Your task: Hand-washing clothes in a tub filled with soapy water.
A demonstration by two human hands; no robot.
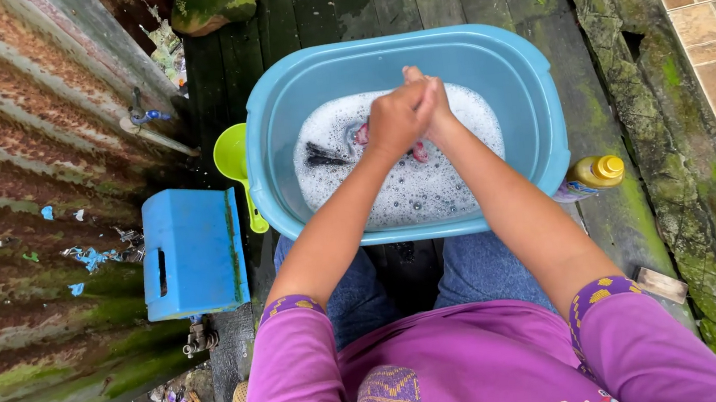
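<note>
A light blue plastic tub (pixel 536 109) sits on dark wet planks, filled with white suds (pixel 428 184). My left hand (pixel 396 120) and my right hand (pixel 432 103) are pressed together above the foam, both closed on a wet pink cloth (pixel 361 134) whose edge shows beside them. A dark piece of fabric (pixel 323 155) pokes out of the suds to the left. What lies under the foam is hidden. My arms reach forward from purple sleeves.
A blue plastic stool (pixel 193 251) lies left of the tub, with a green scoop (pixel 233 157) between them. A yellow bottle (pixel 599 171) lies at the tub's right. Rusty corrugated metal is on the left, mossy concrete and paving bricks on the right.
</note>
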